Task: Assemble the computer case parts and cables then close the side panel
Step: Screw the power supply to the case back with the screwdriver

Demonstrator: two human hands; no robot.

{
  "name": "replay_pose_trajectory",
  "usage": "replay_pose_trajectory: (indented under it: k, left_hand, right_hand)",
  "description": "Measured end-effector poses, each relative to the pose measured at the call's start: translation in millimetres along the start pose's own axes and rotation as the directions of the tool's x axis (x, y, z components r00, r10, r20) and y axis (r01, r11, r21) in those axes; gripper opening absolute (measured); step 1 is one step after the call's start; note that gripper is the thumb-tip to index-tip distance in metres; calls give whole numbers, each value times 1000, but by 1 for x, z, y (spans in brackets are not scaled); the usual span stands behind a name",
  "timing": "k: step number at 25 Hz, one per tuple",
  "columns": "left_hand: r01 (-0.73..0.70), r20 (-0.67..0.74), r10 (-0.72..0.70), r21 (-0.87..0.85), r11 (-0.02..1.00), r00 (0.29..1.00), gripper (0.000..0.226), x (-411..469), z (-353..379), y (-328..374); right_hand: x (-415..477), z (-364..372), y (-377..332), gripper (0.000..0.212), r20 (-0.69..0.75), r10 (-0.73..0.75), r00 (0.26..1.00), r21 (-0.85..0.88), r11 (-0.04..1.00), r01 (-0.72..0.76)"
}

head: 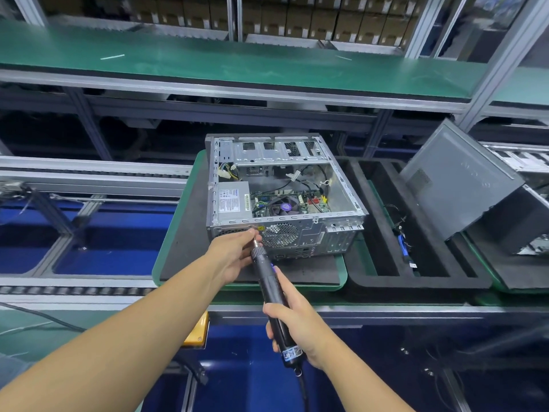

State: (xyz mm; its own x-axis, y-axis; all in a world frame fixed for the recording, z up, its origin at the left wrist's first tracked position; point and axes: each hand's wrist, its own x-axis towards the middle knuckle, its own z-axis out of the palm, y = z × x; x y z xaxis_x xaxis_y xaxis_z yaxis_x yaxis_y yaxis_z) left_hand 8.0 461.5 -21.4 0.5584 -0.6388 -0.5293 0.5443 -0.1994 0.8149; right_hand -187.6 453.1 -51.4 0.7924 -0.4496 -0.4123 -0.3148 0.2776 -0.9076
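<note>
An open grey computer case (341,224) lies on its side on a dark mat, with its motherboard, fan, power supply (233,200) and loose cables showing. My right hand (292,319) grips a black electric screwdriver (269,281), whose tip points at the case's rear panel near the power supply. My left hand (234,257) pinches the driver's bit at that spot, fingertips against the case; any screw there is hidden. A grey side panel (457,179) leans tilted on a second case at the right.
A black foam tray (365,275) with a blue cable (402,248) sits right of the case. A green pallet (169,233) carries the mat on the conveyor. A green shelf (208,63) runs above. A yellow box (197,331) sits below the conveyor's front rail.
</note>
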Motion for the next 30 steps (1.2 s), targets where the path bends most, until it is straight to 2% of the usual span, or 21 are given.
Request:
replay_pose_trajectory:
  k: [10,13,15,17,18,19,20,21,22,23,24,26,30]
  left_hand:
    - [-10,10,9,43,999,1000,14,-3,3,6]
    - [-20,-12,22,156,988,1000,14,-9,1,11]
    - [-5,17,0,327,945,1000,10,-13,-1,23]
    - [-8,32,-13,570,822,999,23,-17,-7,48]
    - [-84,16,104,719,690,994,27,-13,-10,65]
    - [-177,31,292,854,489,956,29,-5,-14,80]
    - [-254,106,467,930,267,878,29,4,-17,95]
    - [-299,210,537,951,83,817,29,14,-18,106]
    - [-311,297,494,949,-55,817,37,26,-18,113]
    - [-308,347,387,938,-160,855,52,40,-19,116]
    - [-288,346,278,930,-230,896,66,53,-20,114]
    - [-247,303,187,930,-270,934,85,74,-25,107]
    - [-245,316,248,928,-279,916,96,90,-32,98]
  right_hand:
    - [-2,2,-10,85,-11,9,1000,-13,1000,-9]
    - [0,9,-10,88,5,26,1000,18,999,-26]
    - [1,11,-10,89,4,33,999,41,999,-34]
    - [-1,12,-11,87,7,34,999,69,997,-35]
    - [-2,12,-13,86,14,27,1000,94,995,-28]
    - [-2,13,-14,83,23,15,1000,120,993,-17]
    - [-3,14,-16,76,33,0,999,141,990,-5]
    - [-4,16,-19,69,40,-11,999,157,988,5]
    - [-5,18,-21,64,46,-17,999,165,986,9]
    - [-5,19,-23,63,49,-18,999,168,986,9]
    - [-5,19,-23,65,48,-13,999,165,986,5]
    - [-5,19,-25,77,36,7,999,152,988,-12]
    - [-7,18,-29,92,24,27,999,110,993,-30]
